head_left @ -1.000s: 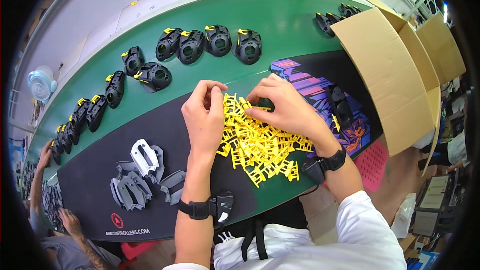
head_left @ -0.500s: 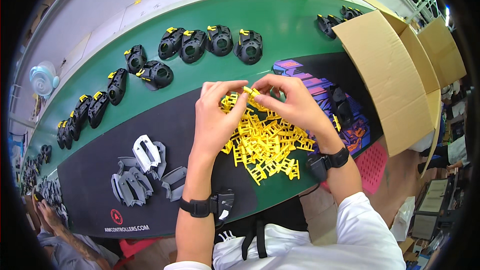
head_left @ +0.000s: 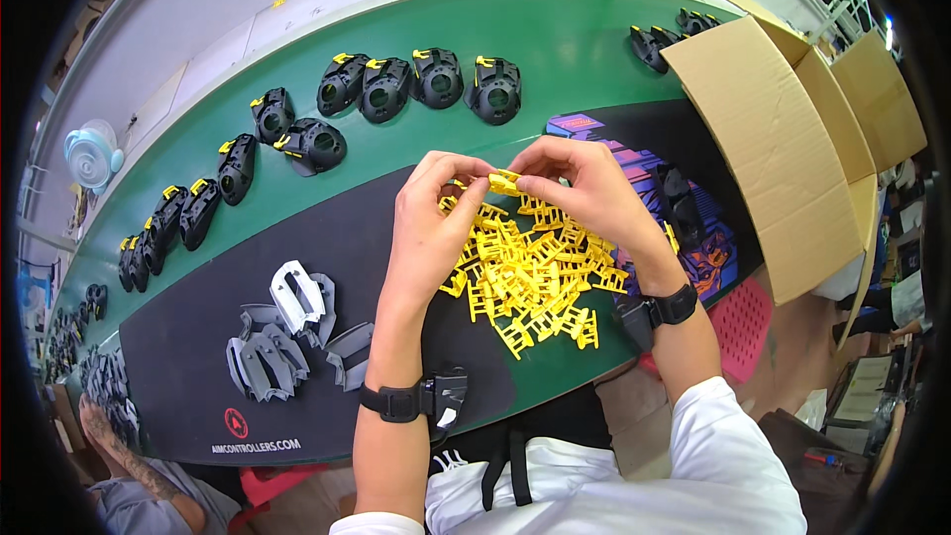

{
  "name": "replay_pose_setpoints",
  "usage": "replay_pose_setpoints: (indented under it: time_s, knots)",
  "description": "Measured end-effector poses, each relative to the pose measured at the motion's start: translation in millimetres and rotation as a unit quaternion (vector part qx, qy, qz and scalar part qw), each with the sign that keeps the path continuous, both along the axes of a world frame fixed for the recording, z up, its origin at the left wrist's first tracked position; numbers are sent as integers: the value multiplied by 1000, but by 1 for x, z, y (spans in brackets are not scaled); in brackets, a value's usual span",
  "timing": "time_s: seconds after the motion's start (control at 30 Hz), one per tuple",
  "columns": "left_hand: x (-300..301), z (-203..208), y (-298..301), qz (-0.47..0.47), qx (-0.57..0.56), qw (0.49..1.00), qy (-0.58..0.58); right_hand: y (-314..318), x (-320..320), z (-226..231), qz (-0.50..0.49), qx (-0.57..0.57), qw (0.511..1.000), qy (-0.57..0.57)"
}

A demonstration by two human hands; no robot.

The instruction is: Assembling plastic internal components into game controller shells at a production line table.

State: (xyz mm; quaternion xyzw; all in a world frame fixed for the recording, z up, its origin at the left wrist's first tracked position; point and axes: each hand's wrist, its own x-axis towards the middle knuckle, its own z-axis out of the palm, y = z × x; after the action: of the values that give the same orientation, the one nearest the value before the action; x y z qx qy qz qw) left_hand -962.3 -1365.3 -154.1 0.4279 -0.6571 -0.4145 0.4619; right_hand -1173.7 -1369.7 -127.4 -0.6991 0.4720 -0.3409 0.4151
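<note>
Between the fingertips of both hands is a small yellow plastic part (head_left: 504,182). My left hand (head_left: 436,206) pinches its left end, and my right hand (head_left: 582,186) grips the right end with thumb and forefinger. Right below lies a heap of yellow plastic clips (head_left: 535,272), ladder-like in shape and tangled together. Beside my right forearm rests a black plastic shell (head_left: 678,200) on a patterned mat, partly hidden. Left of my left forearm are several grey plastic shells (head_left: 269,362) with a white one (head_left: 300,297) on top.
Several black shells with yellow clips (head_left: 383,89) stand in a curved row across the green table (head_left: 575,50). An open cardboard box (head_left: 768,159) is at the right. At lower left, another person's hand (head_left: 97,424) is near piled grey parts. A blue-white round container (head_left: 91,157) sits far left.
The yellow part between my fingertips has turned to lie more level, and my hands have shifted slightly. At lower left the other person's hand has moved lower, without the dark piece seen earlier.
</note>
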Motion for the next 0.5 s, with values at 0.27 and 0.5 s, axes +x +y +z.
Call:
replay_pose_setpoints:
  time_s: [0.27, 0.5]
  knots:
    - [-3, -3, 3, -25, 124, 981, 146, 5, 1, 8, -16, 52, 998, -25]
    - [-4, -1, 0, -15, 141, 972, 189, 0, 3, -9, -53, -73, 993, -81]
